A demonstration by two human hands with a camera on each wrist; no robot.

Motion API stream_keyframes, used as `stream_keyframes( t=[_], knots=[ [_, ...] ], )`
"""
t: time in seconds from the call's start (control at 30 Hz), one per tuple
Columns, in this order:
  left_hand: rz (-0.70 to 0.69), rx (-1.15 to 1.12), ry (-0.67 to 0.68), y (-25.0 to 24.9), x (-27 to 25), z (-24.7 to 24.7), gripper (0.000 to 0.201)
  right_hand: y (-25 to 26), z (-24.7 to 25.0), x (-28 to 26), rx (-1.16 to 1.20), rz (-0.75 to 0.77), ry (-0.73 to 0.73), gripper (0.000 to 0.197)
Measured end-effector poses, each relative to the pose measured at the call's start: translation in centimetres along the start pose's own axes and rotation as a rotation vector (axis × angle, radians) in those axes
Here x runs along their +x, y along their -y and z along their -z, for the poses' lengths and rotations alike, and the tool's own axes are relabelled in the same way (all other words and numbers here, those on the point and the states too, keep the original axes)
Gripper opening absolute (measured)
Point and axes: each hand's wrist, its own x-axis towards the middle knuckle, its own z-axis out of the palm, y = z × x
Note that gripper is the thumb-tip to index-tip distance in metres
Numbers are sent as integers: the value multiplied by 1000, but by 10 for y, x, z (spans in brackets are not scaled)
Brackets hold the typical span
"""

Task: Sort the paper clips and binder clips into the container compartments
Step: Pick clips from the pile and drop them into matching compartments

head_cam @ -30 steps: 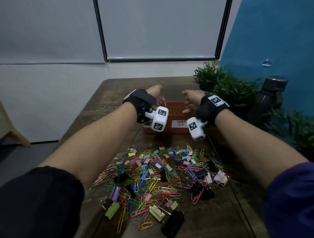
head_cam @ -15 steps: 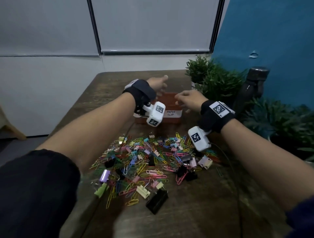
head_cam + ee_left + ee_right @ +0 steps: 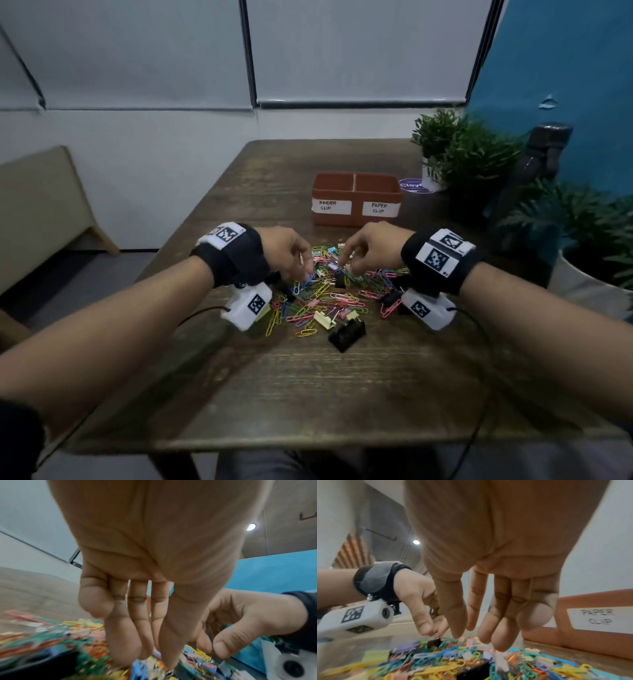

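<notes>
Glossy wire paper clips (image 3: 334, 297) heaped on grained wooden table (image 3: 308, 387)

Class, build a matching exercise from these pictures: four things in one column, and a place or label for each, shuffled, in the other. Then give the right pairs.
Things
1. left compartment
2. right compartment
3. large black binder clip
4. potted plant

Places or labels
A. on the table, right of the container
B. labelled PAPER CLIP
C. at the near edge of the pile
D. labelled BINDER CLIP

Pairs: 1-D, 2-B, 3-C, 4-A
</notes>
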Motion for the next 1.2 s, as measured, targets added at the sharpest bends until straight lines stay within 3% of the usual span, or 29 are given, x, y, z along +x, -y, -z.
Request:
stream_keyframes(
  t=[0.37, 0.53, 0.63, 0.73, 0.87, 1.07, 1.2],
  knots=[
    [6, -38, 39, 24, -12, -17, 23, 20, -29, 16, -253, 47, 82, 51],
    [48, 1, 82, 33, -8, -8, 35, 10, -24, 18, -318, -23, 51, 44],
    [-2, 41, 10, 30, 0, -8, 32, 12, -23, 23, -280, 50, -12, 39],
    [-36, 82, -64, 23, 12, -12, 25, 22, -30, 27, -265, 167, 21, 40],
    [-30, 141, -35, 21, 22, -16, 29, 27, -39, 31, -277, 179, 71, 41],
    [-54, 114, -80, 29, 22, -9, 25, 23, -36, 30, -262, 199, 33, 19],
    [-71, 113, -179, 35, 22, -3, 24, 23, -34, 29, -239, 193, 94, 35]
  ],
)
